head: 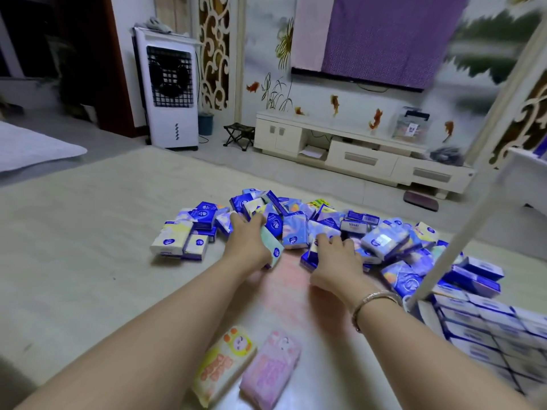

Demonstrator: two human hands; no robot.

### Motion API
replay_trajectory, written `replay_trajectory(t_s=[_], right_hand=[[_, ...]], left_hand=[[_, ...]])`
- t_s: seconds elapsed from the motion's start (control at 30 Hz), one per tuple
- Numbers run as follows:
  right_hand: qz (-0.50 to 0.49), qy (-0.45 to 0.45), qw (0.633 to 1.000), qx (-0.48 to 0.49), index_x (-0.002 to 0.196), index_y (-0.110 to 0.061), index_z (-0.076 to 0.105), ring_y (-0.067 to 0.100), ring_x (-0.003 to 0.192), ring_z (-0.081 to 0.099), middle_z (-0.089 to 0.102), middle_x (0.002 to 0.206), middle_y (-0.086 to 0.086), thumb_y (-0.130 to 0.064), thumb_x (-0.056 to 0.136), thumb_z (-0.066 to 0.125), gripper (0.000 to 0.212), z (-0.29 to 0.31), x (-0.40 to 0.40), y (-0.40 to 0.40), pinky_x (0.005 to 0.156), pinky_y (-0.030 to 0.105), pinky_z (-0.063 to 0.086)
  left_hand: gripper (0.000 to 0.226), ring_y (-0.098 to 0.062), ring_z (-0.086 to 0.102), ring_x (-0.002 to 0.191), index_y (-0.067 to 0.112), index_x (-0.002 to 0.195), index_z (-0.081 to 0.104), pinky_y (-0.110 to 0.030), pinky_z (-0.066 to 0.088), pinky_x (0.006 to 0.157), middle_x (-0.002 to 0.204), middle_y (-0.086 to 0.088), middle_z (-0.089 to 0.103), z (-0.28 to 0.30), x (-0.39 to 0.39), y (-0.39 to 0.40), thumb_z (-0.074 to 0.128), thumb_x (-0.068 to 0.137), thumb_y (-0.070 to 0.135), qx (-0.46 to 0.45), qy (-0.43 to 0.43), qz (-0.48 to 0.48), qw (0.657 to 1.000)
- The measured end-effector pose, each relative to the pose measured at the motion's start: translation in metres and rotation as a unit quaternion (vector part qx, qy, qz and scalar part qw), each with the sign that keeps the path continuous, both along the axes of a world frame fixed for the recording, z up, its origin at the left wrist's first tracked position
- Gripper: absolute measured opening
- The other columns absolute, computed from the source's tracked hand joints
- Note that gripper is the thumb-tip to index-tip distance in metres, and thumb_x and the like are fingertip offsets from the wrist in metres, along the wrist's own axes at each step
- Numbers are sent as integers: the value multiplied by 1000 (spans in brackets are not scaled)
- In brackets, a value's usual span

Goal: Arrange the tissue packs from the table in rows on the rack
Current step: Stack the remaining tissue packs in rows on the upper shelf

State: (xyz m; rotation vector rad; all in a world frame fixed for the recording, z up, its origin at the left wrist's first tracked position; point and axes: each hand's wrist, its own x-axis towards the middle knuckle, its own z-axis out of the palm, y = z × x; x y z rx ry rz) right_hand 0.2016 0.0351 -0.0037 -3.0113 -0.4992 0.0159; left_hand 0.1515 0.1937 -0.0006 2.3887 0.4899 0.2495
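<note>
At right edge, rack [426, 309] holds tissue packs in neat rows [485, 324]. Loose pile of packs [381, 241] on pale table [88, 247]. Left hand [247, 242] grips a mint pack [272, 250]; right hand [336, 261], fingers spread, rests on pile. Yellow pack [222, 365], pink pack [269, 368] near. TV cabinet [361, 155], air cooler [171, 93] behind.

Behind your table [88, 232] stood a white air cooler [171, 93], low TV cabinet [355, 152] and fish-painted wall [334, 96].
</note>
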Motion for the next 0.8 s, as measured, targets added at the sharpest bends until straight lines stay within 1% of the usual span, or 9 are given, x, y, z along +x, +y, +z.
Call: replay_trajectory(t_s=[0.07, 0.17, 0.33, 0.43, 0.5, 0.57, 0.63, 0.7, 0.8], right_hand=[[6, 11, 1000, -10, 130, -19, 33, 33, 126, 32, 41, 133, 9, -23, 80, 61, 57, 5, -2, -3, 99, 43, 33], [13, 23, 1000, -13, 129, -20, 32, 33, 125, 32, 46, 129, 9, -19, 79, 60, 57, 8, -7, -6, 98, 42, 32], [27, 90, 995, 37, 150, -32, 9, 33, 129, 38, 38, 142, 11, -18, 81, 58, 86, 11, -19, -9, 101, 42, 38], [19, 111, 991, 68, 135, -15, 32, 32, 119, 51, 48, 135, 14, -18, 84, 57, 57, 13, -29, -12, 93, 38, 47], [7, 129, 981, 144, 130, -13, 37, 30, 107, 58, 57, 121, 13, -17, 85, 59, 50, 18, -41, -14, 83, 37, 51], [-9, 153, 956, 249, 130, -12, 39, 25, 91, 59, 58, 106, 10, -10, 81, 60, 53, 29, -53, -16, 64, 29, 48], [-22, 182, 915, 359, 123, -10, 44, 19, 79, 55, 57, 97, 7, -6, 79, 62, 47, 46, -66, -17, 53, 22, 40], [-10, 224, 853, 470, 114, -12, 48, 15, 71, 55, 61, 90, 5, -7, 80, 64, 38, 71, -83, -18, 53, 21, 37], [50, 257, 777, 573, 116, -11, 50, 20, 81, 63, 66, 98, 12, -1, 85, 59, 34, 110, -110, -23, 66, 27, 46]], left_hand=[[65, -31, 54, 97, 21, 128, 48, -31, 49, 90, 127, -11, 25, 5, -1, -3, 72, 70, 5, -12, 34, -4, 999], [56, -28, 52, 83, 18, 121, 47, -27, 46, 78, 130, -11, 24, 12, -7, -5, 74, 73, 9, -1, 92, -7, 996], [70, -29, 51, 113, 16, 124, 44, -32, 46, 89, 130, -9, 38, 14, -19, -7, 83, 66, 20, 74, 151, -72, 983], [66, -24, 50, 117, 18, 125, 51, -30, 46, 91, 128, -4, 51, 14, -28, -9, 82, 67, 19, 84, 136, -92, 983], [58, -22, 56, 107, 17, 118, 57, -27, 47, 83, 121, -4, 56, 20, -35, -12, 82, 66, 19, 49, 92, -81, 991], [50, -18, 57, 90, 16, 109, 58, -24, 45, 68, 108, -2, 60, 35, -45, -15, 82, 66, 21, -11, 37, -56, 998], [43, -15, 54, 77, 16, 101, 55, -22, 40, 57, 94, 0, 59, 56, -58, -20, 82, 68, 25, -99, -8, -32, 995], [38, -13, 55, 75, 18, 96, 51, -23, 41, 61, 88, 0, 59, 80, -75, -25, 80, 73, 26, -221, -41, -22, 974], [43, -17, 64, 85, 13, 114, 50, -22, 48, 66, 101, -9, 68, 117, -109, -40, 74, 80, 25, -385, -73, -46, 919]])
